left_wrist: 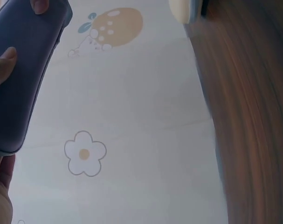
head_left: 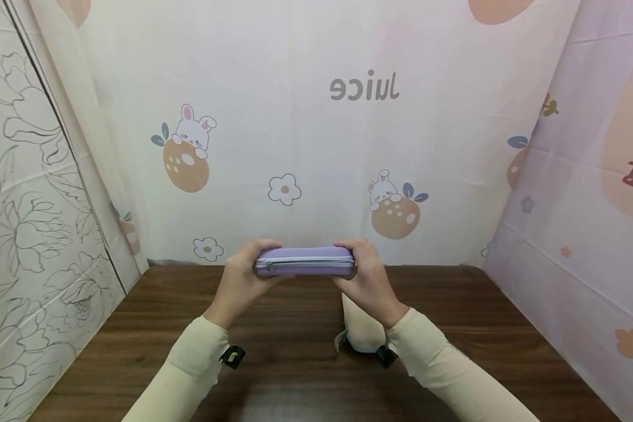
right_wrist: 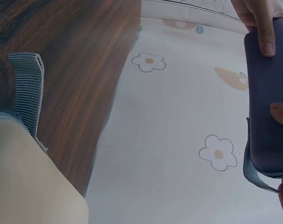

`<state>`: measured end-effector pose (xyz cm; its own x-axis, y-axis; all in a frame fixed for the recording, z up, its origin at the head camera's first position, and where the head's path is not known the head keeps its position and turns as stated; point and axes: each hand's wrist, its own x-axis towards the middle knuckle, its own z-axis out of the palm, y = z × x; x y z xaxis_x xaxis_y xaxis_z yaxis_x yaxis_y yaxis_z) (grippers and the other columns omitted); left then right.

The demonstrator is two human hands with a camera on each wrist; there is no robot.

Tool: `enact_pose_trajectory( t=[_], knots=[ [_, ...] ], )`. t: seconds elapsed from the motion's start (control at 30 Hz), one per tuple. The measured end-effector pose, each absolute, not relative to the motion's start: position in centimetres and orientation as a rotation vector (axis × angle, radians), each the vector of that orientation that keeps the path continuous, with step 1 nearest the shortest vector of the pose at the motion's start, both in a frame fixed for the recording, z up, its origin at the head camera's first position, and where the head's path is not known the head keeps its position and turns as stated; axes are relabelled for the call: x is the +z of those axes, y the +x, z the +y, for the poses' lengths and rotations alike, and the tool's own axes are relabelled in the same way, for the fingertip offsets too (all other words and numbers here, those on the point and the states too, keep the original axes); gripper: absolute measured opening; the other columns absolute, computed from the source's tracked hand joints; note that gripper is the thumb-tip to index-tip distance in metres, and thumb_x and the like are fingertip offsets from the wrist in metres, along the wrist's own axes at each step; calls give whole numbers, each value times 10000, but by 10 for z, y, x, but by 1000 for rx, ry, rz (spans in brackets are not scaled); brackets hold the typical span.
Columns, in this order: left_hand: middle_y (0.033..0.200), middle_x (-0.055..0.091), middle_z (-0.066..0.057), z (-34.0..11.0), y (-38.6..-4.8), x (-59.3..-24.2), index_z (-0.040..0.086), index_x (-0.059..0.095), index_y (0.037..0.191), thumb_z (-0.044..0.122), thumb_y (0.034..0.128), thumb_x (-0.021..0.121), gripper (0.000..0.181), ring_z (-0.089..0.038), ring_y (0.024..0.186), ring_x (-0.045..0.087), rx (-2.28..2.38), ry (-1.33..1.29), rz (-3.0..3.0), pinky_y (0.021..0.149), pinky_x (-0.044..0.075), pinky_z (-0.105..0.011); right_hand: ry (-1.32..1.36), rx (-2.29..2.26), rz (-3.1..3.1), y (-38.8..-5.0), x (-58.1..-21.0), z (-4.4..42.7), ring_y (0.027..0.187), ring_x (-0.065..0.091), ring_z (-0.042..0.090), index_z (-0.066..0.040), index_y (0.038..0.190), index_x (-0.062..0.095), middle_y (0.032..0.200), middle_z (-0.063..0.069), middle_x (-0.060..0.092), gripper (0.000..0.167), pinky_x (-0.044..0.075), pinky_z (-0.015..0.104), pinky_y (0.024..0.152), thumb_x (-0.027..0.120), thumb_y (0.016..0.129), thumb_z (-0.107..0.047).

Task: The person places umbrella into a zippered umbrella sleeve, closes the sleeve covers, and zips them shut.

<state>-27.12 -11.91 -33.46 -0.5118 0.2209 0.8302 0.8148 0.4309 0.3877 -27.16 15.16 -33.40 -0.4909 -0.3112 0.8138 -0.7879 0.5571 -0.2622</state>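
A purple zippered case (head_left: 305,254) is held up in the air above the far edge of the table, its pale zipper facing the head camera. My left hand (head_left: 242,275) grips its left end, and my right hand (head_left: 366,275) grips the right end. In the left wrist view the case (left_wrist: 27,60) looks dark, with a thumb lying across its flat face. A ribbed grey strap (right_wrist: 253,170) hangs from the case in the right wrist view. Below my right hand, a cream-coloured pouch (head_left: 364,325) rests on the table, partly hidden by that hand and forearm.
The dark wood table (head_left: 290,351) runs up to a white printed cloth (head_left: 306,146) at the back. More cloth hangs at the left and right sides. A grey ribbed tab (right_wrist: 28,88) sticks out from the cream pouch.
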Motion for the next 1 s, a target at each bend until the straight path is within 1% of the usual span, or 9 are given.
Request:
enact_pose_trajectory(
  t=[0.2, 0.43, 0.57, 0.7, 0.8, 0.9, 1.0],
  knots=[
    [1159, 683, -10, -120, -273, -337, 140, 649, 1199, 115, 684, 937, 590, -187, 1064, 639, -1007, -882, -1988, 949, 499, -358, 856, 803, -2057, -271, -334, 151, 1064, 516, 285, -53, 1258, 580, 1183, 104, 586, 602, 418, 441, 907, 859, 725, -42],
    [1126, 691, -14, -118, -276, -341, 137, 668, 1163, 40, 673, 930, 564, -200, 1026, 652, -1002, -850, -1956, 906, 521, -375, 844, 762, -2092, -271, -334, 150, 1051, 508, 281, -60, 1265, 566, 1188, 102, 580, 656, 405, 450, 899, 888, 694, -49],
    [1123, 692, -6, -117, -279, -344, 140, 673, 1147, 37, 679, 926, 542, -187, 1024, 654, -1021, -823, -1950, 902, 525, -364, 846, 753, -2125, -272, -334, 151, 1064, 498, 269, -61, 1284, 547, 1213, 101, 567, 684, 402, 443, 907, 897, 696, -60],
    [1132, 693, -13, -115, -280, -344, 138, 674, 1137, 51, 689, 923, 519, -197, 1047, 652, -1051, -811, -1941, 927, 515, -356, 847, 760, -2113, -271, -332, 150, 1047, 497, 267, -54, 1289, 541, 1206, 104, 568, 681, 402, 437, 892, 906, 719, -126],
    [1138, 693, -17, -113, -280, -344, 138, 674, 1133, 55, 691, 922, 513, -215, 1096, 648, -1069, -804, -1926, 966, 499, -348, 850, 748, -2075, -269, -330, 148, 1031, 502, 277, -52, 1286, 545, 1204, 105, 574, 688, 396, 441, 883, 915, 721, -181],
    [1138, 695, -23, -112, -280, -344, 136, 675, 1130, 17, 692, 914, 512, -240, 1132, 644, -1083, -792, -1912, 994, 485, -345, 867, 708, -2021, -266, -327, 144, 1039, 505, 297, -43, 1266, 560, 1232, 116, 571, 666, 387, 448, 884, 913, 726, -211],
    [1139, 694, -33, -111, -280, -344, 126, 676, 1132, -12, 697, 903, 509, -254, 1151, 640, -1080, -777, -1912, 1006, 479, -347, 913, 641, -1955, -261, -323, 137, 1053, 505, 327, -25, 1222, 587, 1246, 140, 560, 577, 389, 456, 884, 878, 770, -235]
  ],
)
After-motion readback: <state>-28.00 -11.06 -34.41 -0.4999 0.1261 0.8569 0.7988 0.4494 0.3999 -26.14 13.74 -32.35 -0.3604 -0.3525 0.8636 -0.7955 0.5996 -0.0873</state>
